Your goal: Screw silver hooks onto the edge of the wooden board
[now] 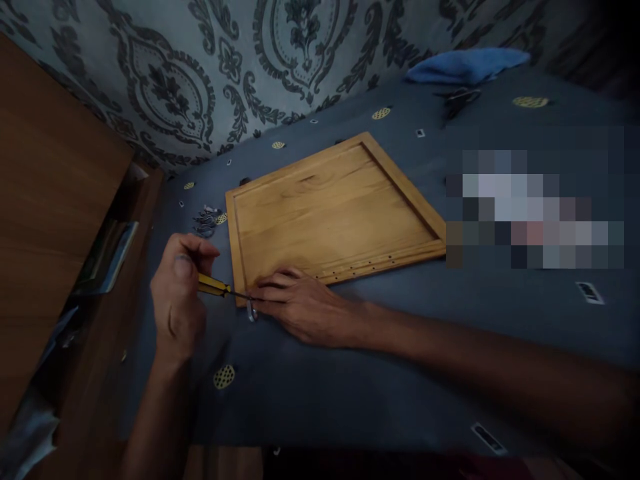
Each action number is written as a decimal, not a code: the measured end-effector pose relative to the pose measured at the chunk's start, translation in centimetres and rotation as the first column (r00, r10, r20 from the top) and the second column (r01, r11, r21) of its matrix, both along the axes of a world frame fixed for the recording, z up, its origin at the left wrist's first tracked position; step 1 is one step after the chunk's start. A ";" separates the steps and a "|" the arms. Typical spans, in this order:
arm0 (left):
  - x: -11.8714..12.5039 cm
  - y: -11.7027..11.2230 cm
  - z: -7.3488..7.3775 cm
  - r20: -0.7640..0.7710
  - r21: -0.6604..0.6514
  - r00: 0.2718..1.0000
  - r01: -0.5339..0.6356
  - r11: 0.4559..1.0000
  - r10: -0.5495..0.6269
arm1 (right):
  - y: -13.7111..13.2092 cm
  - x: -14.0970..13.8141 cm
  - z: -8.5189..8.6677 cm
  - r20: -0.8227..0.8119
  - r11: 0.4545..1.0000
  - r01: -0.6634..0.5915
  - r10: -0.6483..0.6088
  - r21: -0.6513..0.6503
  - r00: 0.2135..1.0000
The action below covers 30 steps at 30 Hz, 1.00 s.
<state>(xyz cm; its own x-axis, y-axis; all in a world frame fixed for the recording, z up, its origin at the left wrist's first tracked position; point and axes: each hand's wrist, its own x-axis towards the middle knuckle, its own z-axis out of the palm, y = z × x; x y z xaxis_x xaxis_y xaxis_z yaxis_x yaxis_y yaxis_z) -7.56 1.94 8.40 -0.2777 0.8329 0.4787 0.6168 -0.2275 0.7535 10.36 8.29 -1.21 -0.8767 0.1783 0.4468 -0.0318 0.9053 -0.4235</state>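
My left hand is closed round the yellow-and-black handle of a screwdriver. The thin shaft points right, and its tip meets the near left corner of a framed wooden panel. At that corner a small curved metal hook sticks out over the panel's edge. My right hand rests palm down along the near edge, with its fingertips pressed together at the hook and the screwdriver tip. What exactly lies under those fingertips is hidden. A row of small dark holes runs along the panel's near rail.
Several small metal pieces lie in a pile left of the panel. A blue cloth and a dark object are at the back right. A patterned wall stands behind, and a wooden cabinet on the left. One patch on the right is pixelated.
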 end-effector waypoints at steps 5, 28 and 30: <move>-1.3 -0.7 0.0 -0.292 0.149 0.950 -0.070 0.986 0.112 | 0.0 0.1 0.0 -0.027 1.000 0.001 -0.001 -0.005 1.000; -1.0 -2.7 0.6 -0.414 0.081 0.910 0.001 0.997 0.032 | -0.1 0.4 0.5 -0.226 0.941 0.022 -0.104 -0.339 0.969; -0.7 -2.4 0.9 -0.413 0.042 0.911 0.014 0.999 0.004 | -0.1 0.0 1.7 -0.261 0.855 0.005 -0.164 -0.518 0.951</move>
<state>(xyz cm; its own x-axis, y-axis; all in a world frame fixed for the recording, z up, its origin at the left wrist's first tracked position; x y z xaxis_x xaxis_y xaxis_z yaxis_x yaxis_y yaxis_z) -8.22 -0.49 9.30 -0.0437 0.8099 0.5850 0.8694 -0.2577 0.4216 10.38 8.18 0.53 -0.6951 0.5158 0.5007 -0.1562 0.5716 -0.8056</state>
